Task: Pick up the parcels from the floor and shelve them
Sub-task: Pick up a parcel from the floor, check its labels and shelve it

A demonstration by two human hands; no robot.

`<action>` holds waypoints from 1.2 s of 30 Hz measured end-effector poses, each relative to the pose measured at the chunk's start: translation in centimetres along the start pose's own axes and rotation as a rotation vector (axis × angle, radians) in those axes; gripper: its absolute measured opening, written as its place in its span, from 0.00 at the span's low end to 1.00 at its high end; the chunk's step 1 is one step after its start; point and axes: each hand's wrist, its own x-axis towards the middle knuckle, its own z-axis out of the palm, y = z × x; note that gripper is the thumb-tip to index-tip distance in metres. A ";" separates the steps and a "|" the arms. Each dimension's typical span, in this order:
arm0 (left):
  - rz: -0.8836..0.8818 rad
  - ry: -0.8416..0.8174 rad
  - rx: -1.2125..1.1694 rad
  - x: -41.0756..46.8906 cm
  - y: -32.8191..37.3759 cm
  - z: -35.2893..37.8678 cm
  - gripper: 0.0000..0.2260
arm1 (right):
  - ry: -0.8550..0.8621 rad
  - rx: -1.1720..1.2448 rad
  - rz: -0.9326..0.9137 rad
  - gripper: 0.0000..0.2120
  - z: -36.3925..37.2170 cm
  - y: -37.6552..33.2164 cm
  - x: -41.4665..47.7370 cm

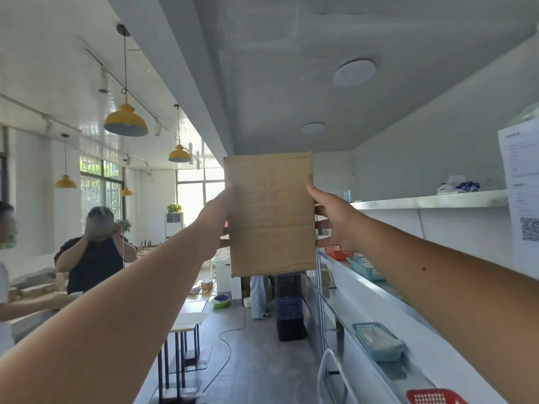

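Note:
A brown cardboard parcel (271, 214) is held up high at arm's length in the middle of the view, its flat side facing me. My left hand (220, 212) grips its left edge and my right hand (335, 220) grips its right edge, fingers wrapped behind. The parcel hangs in the air just left of the top metal shelf (428, 199) on the right wall, level with that shelf's front edge.
Lower shelves (364, 282) on the right carry teal baskets (379, 341) and red baskets (338, 252). A small white-and-blue item (458, 185) lies on the top shelf. Stacked dark crates (288, 304) stand in the aisle. Tables (189, 317) and people (93, 249) are at left.

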 end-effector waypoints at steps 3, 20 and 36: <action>-0.034 -0.013 -0.079 -0.2 -0.3 0.1 0.27 | 0.011 0.040 0.023 0.23 -0.4 0.4 0.0; -0.160 0.088 -0.232 -0.1 -3.2 -0.6 0.32 | 0.032 0.152 0.150 0.33 1.4 2.8 -0.8; -0.271 0.080 -0.142 0.2 -4.5 -2.0 0.46 | -0.037 0.145 0.162 0.33 0.0 3.5 -0.8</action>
